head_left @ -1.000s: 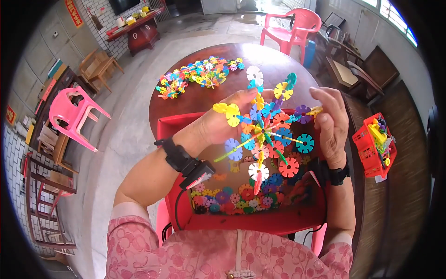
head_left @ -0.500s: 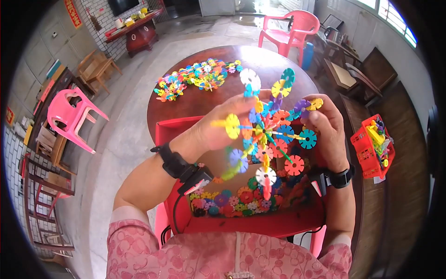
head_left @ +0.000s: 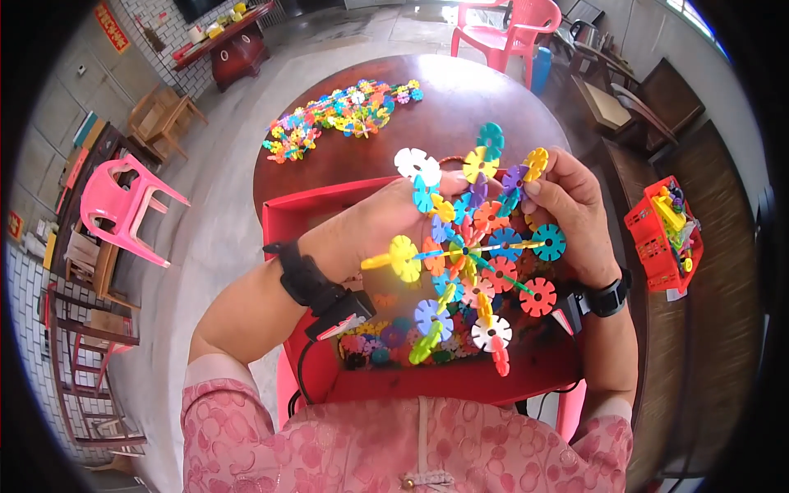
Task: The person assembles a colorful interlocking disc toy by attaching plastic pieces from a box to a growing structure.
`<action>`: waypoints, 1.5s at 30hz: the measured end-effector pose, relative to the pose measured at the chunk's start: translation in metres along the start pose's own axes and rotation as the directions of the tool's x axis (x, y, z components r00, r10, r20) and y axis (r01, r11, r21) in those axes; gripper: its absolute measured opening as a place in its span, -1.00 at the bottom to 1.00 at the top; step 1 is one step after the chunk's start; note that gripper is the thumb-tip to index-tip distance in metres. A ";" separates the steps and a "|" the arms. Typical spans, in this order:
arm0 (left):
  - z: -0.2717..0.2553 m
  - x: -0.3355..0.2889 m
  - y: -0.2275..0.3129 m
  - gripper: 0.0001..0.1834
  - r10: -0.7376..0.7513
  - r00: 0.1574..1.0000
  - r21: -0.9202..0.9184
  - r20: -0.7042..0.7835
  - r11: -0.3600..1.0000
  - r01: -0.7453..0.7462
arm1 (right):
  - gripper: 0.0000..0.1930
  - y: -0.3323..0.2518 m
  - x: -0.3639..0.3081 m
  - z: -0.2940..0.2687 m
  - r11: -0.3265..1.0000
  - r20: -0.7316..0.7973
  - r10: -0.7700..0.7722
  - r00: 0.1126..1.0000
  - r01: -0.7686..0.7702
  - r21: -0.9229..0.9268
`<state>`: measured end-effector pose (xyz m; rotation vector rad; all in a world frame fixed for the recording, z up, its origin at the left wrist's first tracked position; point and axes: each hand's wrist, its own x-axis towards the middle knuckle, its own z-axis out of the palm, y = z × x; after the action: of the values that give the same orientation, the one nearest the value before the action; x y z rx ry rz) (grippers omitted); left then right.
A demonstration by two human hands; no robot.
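A star-shaped build of slotted plastic discs (head_left: 466,251), in many colours with arms spreading out from its middle, is held up above an open red box (head_left: 394,386). My left hand (head_left: 393,215) is closed on the build from behind its left side, its fingertips largely hidden by discs. My right hand (head_left: 575,215) pinches the upper right arm between thumb and fingers, at a purple disc (head_left: 515,177) with a yellow disc (head_left: 536,163) beyond it. Loose discs (head_left: 380,338) of many colours lie in the box, partly hidden under the build.
Another long disc construction (head_left: 337,119) lies on the round dark table (head_left: 460,99) at the far left. A red basket (head_left: 649,246) of coloured toys stands on the wooden bench at right. Pink plastic chairs (head_left: 119,205) stand at left and far right. Black cables hang by the wristbands.
The build has turned slightly, and its lower discs hang a little lower in view. Both hands keep their hold. The room has shifted upward in the picture.
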<state>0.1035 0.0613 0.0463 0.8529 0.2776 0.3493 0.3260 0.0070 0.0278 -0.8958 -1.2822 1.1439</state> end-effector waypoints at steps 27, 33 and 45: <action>-0.013 -0.006 -0.097 -0.59 -0.516 0.834 0.972 0.195 0.213 -0.096 | -0.94 0.003 0.007 -0.005 0.992 0.025 -0.086 0.996 0.088 -0.089; -0.014 -0.001 -0.091 -0.75 -0.526 0.834 0.963 0.169 0.267 -0.027 | -0.90 0.002 0.007 -0.004 0.990 0.035 -0.021 0.999 0.025 -0.138; -0.008 -0.004 -0.012 -0.88 0.005 0.998 0.546 0.064 0.837 -0.039 | -0.93 -0.015 0.000 -0.013 0.961 -0.115 -0.107 0.988 0.073 -0.267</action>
<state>0.0995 0.0582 0.0323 1.4343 0.3174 0.2654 0.3411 0.0048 0.0408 -1.0765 -1.3734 0.8427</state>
